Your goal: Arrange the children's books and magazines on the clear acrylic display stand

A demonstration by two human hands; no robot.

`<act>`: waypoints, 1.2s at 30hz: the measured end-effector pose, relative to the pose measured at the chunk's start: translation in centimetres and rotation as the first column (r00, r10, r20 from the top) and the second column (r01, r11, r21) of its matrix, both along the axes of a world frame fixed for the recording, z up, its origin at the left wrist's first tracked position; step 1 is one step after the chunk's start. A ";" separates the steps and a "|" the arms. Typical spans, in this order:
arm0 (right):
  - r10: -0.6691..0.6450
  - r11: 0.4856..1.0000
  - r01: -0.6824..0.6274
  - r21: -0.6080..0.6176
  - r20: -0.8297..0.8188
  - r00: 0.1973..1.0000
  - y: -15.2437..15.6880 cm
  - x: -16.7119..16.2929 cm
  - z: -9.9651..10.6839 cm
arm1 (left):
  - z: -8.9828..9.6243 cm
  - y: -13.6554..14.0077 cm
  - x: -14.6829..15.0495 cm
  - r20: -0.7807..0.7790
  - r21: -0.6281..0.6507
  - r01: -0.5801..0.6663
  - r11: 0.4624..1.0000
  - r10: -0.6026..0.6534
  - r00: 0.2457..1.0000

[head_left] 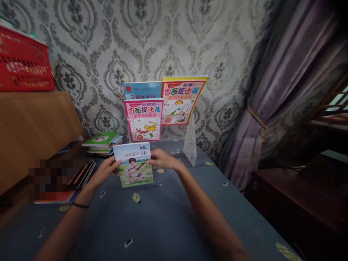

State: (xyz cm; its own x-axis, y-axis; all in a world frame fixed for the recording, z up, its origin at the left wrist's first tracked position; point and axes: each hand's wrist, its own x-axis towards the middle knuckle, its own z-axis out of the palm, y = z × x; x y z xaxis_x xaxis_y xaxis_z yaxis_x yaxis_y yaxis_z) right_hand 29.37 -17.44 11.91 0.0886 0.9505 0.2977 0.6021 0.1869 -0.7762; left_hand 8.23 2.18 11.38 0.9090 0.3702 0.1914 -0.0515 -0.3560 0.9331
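Note:
Between my two hands is a thin book [135, 165], its cover showing a figure with a guitar on grass. My left hand [107, 169] grips its left edge, thumb on the cover. Closed on the opposite edge is my right hand [163, 159]. Just behind stands a clear tiered display rack [190, 143]. In the rack, a pink-bordered picture book [144, 121] sits in front of a blue book [143, 88] at the left. A red-bordered picture book [178, 105] with a yellow-edged one behind it rests at the upper right.
A stack of books [102, 141] with a green one on top lies left of the rack. More books [78, 181], partly blurred out, lie nearer at left. A red basket [24, 61] tops a wooden cabinet [35, 127]. Purple curtain [250, 137] hangs right of the blue-covered table [168, 221].

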 end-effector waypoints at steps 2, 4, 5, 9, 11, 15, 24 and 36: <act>0.034 0.999 -0.035 -0.028 -0.022 0.999 0.1 -0.1 0.0 | -0.5 0.2 -0.2 -0.010 0.014 0.003 1.000 -0.003 1.000; 0.044 0.998 -0.045 -0.044 -0.031 0.999 0.1 -0.2 0.0 | -1.0 0.4 -0.3 -0.018 0.032 0.009 0.999 -0.008 1.000; 0.041 0.998 -0.042 -0.048 -0.020 0.999 0.1 -0.2 0.0 | -1.3 0.6 -0.4 -0.022 0.042 0.014 0.999 -0.014 1.000; 0.020 0.999 -0.018 -0.051 0.054 0.998 0.0 -0.3 0.2 | -2.4 1.0 -0.6 -0.032 0.080 0.056 0.995 -0.054 0.998; 0.007 0.999 -0.003 -0.050 0.097 0.995 -0.2 -0.4 0.3 | -2.8 1.0 -0.8 -0.025 0.118 0.056 0.991 -0.054 0.998; -0.068 0.997 0.077 -0.031 0.232 0.970 -0.3 -0.4 0.5 | -2.9 0.8 -1.1 -0.014 0.292 -0.029 0.956 0.035 0.999; -0.358 0.932 0.316 0.178 0.311 0.880 -0.2 0.4 0.7 | 0.8 -0.8 1.1 0.186 0.641 -0.306 0.703 0.244 0.952; -0.567 0.797 0.337 0.502 0.426 0.705 -3.3 2.8 9.1 | 9.9 -0.8 5.9 0.441 0.717 -0.421 0.555 0.107 0.891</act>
